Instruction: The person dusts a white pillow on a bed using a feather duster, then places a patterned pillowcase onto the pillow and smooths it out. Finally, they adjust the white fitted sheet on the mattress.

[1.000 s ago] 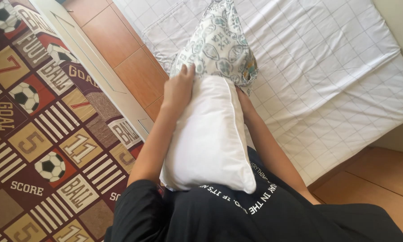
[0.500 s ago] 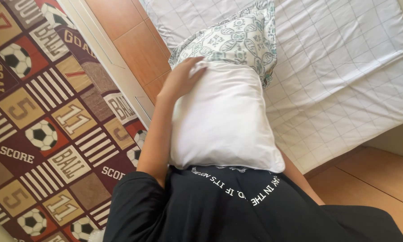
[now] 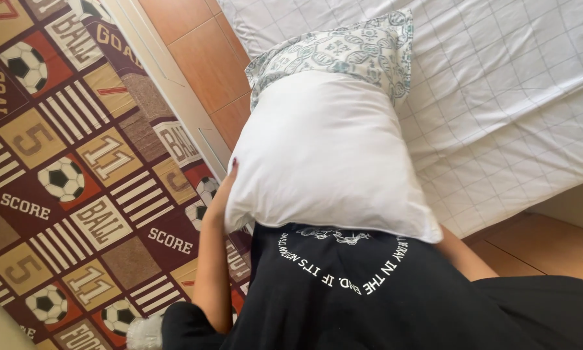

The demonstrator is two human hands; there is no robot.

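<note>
1. Centrally, white pillow (image 3: 327, 152): held against the person's chest, far end inside patterned pillowcase (image 3: 343, 52), above the quilted mattress (image 3: 512, 84).
2. Left hand (image 3: 221, 198): fingers gripping the pillow's side edge.
3. Right hand: hidden behind pillow; grip cannot be told.
4. Football-patterned rug (image 3: 64, 168): on floor.

The white pillow (image 3: 330, 155) is looking like smooth matt cloth, its patterned pillowcase (image 3: 343, 55) thinner printed fabric. The mattress (image 3: 512, 84) is showing quilted matt cloth; the rug (image 3: 64, 168) is appearing woven.
</note>
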